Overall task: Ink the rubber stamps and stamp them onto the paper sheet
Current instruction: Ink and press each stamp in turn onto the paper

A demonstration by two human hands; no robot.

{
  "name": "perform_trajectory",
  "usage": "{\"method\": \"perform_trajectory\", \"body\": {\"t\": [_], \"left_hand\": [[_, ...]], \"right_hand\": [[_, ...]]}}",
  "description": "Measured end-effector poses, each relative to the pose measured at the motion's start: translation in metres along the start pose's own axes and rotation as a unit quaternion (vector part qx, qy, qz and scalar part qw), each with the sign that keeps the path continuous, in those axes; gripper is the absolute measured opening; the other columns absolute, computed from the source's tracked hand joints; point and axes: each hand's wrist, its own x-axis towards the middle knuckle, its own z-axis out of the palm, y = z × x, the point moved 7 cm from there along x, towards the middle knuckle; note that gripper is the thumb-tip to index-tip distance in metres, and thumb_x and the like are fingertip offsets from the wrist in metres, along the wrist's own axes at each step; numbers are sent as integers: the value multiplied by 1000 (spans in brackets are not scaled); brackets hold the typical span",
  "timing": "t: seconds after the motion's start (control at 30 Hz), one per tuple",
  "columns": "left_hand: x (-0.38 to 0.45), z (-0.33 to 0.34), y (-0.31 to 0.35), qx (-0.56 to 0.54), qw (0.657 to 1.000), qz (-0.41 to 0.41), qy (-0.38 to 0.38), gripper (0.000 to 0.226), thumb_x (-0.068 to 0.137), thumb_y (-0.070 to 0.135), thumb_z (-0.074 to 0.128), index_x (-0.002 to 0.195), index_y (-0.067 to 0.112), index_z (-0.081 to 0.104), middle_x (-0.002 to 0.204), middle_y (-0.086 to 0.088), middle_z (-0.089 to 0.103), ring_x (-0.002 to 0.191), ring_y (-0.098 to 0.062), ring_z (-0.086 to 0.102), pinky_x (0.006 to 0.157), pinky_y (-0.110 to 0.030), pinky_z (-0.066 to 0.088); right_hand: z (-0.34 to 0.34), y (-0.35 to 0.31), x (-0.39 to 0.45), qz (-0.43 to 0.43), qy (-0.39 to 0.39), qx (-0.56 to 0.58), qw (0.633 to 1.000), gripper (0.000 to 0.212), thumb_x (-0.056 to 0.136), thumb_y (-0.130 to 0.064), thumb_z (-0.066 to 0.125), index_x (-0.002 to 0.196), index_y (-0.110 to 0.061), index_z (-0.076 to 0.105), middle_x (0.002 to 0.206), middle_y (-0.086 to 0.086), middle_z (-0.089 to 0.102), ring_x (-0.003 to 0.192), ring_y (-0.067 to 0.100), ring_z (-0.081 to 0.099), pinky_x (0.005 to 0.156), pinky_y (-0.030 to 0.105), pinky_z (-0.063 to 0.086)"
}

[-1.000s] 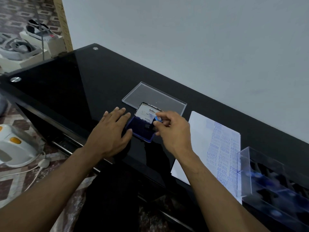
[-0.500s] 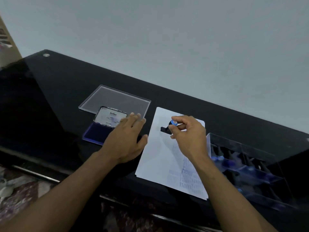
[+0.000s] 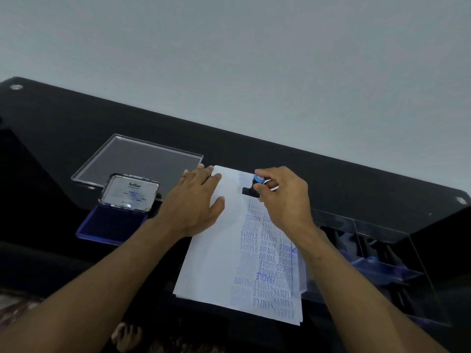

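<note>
Right hand (image 3: 285, 200) curled round black rubber stamp (image 3: 251, 190) with blue knob, stamp base down at far end of paper sheet (image 3: 214, 263). Left hand (image 3: 193, 202) flat, fingers straight and spread, pressing sheet's far left corner. Open blue ink pad (image 3: 112, 222) left of sheet on black glass desk (image 3: 63, 128).

Just one view here: the head camera sat above the black table (image 3: 76, 118), looked forward and down, close over both forearms, with the grey wall (image 3: 229, 59) filling the upper half.
</note>
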Motion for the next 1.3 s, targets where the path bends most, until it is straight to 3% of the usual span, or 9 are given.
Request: {"method": "perform_trajectory", "body": {"t": [0.1, 0.23, 0.5, 0.77, 0.93, 1.1, 1.3], "left_hand": [[16, 5, -2, 16, 1000, 6, -6, 72, 94, 58, 25, 157, 22, 27, 167, -1, 19, 155, -22, 11, 126, -45, 8], [33, 10, -6, 31, 999, 9, -14, 72, 95, 58, 25, 157, 23, 26, 167, -1, 17, 155, -22, 8, 126, -48, 7], [38, 23, -11, 61, 997, 33, -28, 75, 91, 58, 18, 157, 25, 26, 167, 0, 18, 155, -23, 8, 124, -56, 6], [39, 27, -14, 79, 996, 41, -23, 72, 93, 59, 16, 157, 26, 26, 167, 0, 17, 155, -22, 11, 124, -55, 5], [40, 27, -13, 80, 996, 38, -24, 74, 92, 60, 14, 158, 26, 25, 167, 0, 16, 155, -22, 11, 124, -55, 3], [39, 26, -12, 79, 996, 40, -22, 74, 93, 59, 15, 157, 25, 26, 167, -1, 17, 155, -23, 12, 124, -55, 3], [39, 26, -12, 78, 996, 41, -16, 73, 93, 59, 15, 157, 25, 28, 167, -1, 18, 154, -23, 13, 124, -56, 5]], "right_hand": [[6, -1, 9, -6, -4, -11, 1000, 27, 86, -16, 75, 113, -18, 73, 110, -2, 68, 93, 15, 67, 85, 37, 59], [11, -6, 18, -20, -17, -34, 999, 28, 86, -17, 74, 114, -16, 73, 110, -2, 68, 91, 10, 64, 89, 26, 56], [22, -1, 24, -7, -38, -51, 998, 29, 86, -21, 72, 115, -16, 73, 109, -3, 67, 87, 7, 60, 79, 9, 45], [29, 6, 26, 1, -42, -67, 997, 30, 86, -26, 72, 115, -18, 73, 110, -4, 66, 87, 7, 59, 79, 8, 43], [31, 6, 26, 2, -45, -68, 997, 30, 86, -26, 72, 115, -17, 73, 110, -3, 66, 89, 10, 61, 86, 20, 51], [33, 5, 26, -2, -48, -71, 996, 31, 86, -25, 72, 116, -17, 72, 111, -3, 66, 89, 9, 60, 85, 16, 48], [33, 4, 28, -3, -54, -77, 996, 29, 86, -25, 73, 113, -15, 74, 108, -1, 67, 90, 12, 62, 89, 26, 54]]}}
